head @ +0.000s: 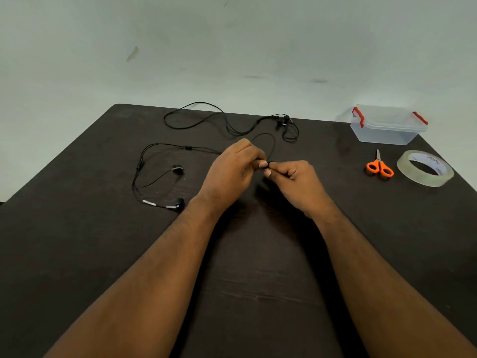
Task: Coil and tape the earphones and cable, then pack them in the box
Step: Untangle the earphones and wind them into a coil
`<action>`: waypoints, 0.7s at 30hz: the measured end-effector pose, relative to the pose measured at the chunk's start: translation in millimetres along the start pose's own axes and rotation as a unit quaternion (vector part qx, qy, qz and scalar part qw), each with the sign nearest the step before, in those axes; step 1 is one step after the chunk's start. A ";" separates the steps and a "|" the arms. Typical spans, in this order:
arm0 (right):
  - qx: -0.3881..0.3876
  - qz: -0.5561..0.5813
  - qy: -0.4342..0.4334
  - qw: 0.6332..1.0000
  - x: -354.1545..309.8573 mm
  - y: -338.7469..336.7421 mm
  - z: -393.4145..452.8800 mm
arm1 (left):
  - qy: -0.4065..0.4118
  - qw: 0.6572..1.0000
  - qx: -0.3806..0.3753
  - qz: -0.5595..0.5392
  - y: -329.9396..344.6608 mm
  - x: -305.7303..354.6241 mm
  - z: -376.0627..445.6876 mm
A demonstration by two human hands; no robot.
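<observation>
A dark table (103, 254) was seen beneath both forearms, with the two hands met above its middle. Well to the right of the hands, a clear plastic box (384, 130) with red latches was noted, lid on. Nearer the right hand lay a roll of clear tape (426, 168) and, just left of it, orange-handled scissors (380, 167). Black earphones (165, 177) were spread loosely left of the left hand, thin cord uncoiled, two buds lying toward the near side. A second black cable (222, 120) was sprawled beyond the hands, untaped. The left hand (232, 171) was closed, fingers curled round the earphone cord; the right hand (294, 179) was pinched on the same cord's end, fingertips touching the left's.
</observation>
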State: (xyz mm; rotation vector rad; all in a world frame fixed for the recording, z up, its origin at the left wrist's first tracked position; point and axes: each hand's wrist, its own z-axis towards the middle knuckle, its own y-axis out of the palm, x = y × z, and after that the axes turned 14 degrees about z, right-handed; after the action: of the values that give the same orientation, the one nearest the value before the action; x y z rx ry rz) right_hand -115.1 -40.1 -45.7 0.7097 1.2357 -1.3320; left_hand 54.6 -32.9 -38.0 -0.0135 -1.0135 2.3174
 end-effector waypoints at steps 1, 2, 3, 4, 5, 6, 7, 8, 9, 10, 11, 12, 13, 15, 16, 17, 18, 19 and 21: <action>-0.020 0.087 0.030 0.996 -3.1 0.8 -1.3 | -0.008 1.000 0.008 -0.028 -1.3 -0.4 1.0; -0.046 0.199 0.068 0.977 -5.7 0.3 -3.0 | -0.027 0.997 0.017 -0.073 -3.2 -1.3 2.8; -0.081 0.304 0.108 0.943 -7.6 -1.5 -5.3 | -0.064 0.988 0.020 -0.140 -6.0 -3.2 4.6; -0.128 0.379 0.141 0.906 -9.6 -3.7 -7.4 | -0.110 0.969 0.010 -0.222 -10.0 -5.3 6.3; -0.177 0.420 0.165 0.875 -11.9 -5.0 -9.6 | -0.150 0.942 -0.010 -0.301 -12.8 -7.6 6.7; -0.222 0.450 0.179 0.847 -13.2 -4.9 -12.0 | -0.174 0.915 -0.034 -0.363 -15.0 -8.7 6.5; -0.251 0.478 0.184 0.821 -14.7 -3.4 -13.9 | -0.183 0.898 -0.058 -0.396 -15.9 -8.5 5.6; -0.263 0.507 0.186 0.800 -16.8 -0.6 -15.6 | -0.184 0.889 -0.081 -0.412 -15.5 -6.8 4.0; -0.262 0.530 0.180 0.786 -19.7 2.7 -17.2 | -0.180 0.885 -0.101 -0.416 -14.0 -4.5 2.6; -0.253 0.549 0.166 0.779 -21.9 6.4 -17.7 | -0.171 0.885 -0.124 -0.414 -12.3 -1.4 1.4; -0.232 0.569 0.145 0.776 -25.1 10.0 -17.2 | -0.160 0.888 -0.146 -0.406 -10.3 0.7 -0.1; -0.195 0.593 0.122 0.772 -28.0 12.5 -15.5 | -0.150 0.895 -0.163 -0.388 -7.0 2.5 -1.6; -0.143 0.620 0.099 0.765 -29.1 13.2 -12.7 | -0.145 0.908 -0.172 -0.354 -3.1 3.3 -2.7; -0.014 0.660 0.051 0.749 -28.0 10.3 -5.2 | -0.133 0.938 -0.165 -0.273 5.1 4.0 -3.7; 0.042 0.668 0.033 0.742 -26.3 7.2 -1.4 | -0.118 0.951 -0.157 -0.239 7.9 3.5 -4.0; 0.082 0.667 0.016 0.740 -24.6 3.8 1.6 | -0.096 0.963 -0.152 -0.202 9.4 2.6 -3.8; 0.106 0.658 0.000 0.746 -21.5 0.6 4.1 | -0.071 0.973 -0.145 -0.162 10.8 1.5 -4.1; 0.119 0.637 -0.014 0.761 -18.2 -2.8 5.3 | -0.049 0.981 -0.138 -0.126 12.3 0.2 -4.9; 0.132 0.501 -0.051 0.854 -13.0 -9.0 3.1 | -0.038 0.990 -0.116 -0.065 13.3 -1.6 -5.9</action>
State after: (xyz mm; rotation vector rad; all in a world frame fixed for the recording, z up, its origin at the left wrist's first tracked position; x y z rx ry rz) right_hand -120.4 -40.5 -30.5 1.2353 0.4233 -0.6271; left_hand 50.3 -36.8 -51.5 0.0483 -1.2788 2.0861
